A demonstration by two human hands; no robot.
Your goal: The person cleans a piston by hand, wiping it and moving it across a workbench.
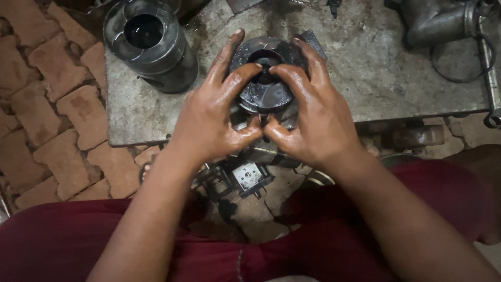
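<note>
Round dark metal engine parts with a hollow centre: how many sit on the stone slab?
2. One oily round metal part is gripped between the left hand and right hand at the slab's front edge; one dark hollow metal cylinder stands at its back-left corner. Others may be hidden.

A single head-worn camera looks steeply down, close over the stone worktop (pixel 365 62) edge, lap and brick floor (pixel 57 115).

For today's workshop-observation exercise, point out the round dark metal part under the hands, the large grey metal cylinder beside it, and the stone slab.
Round dark metal part (pixel 266 91), head view: oily face below its central bore.
Large grey metal cylinder (pixel 172 62), head view: outer side wall.
Stone slab (pixel 376 73), head view: bare top surface.
</note>
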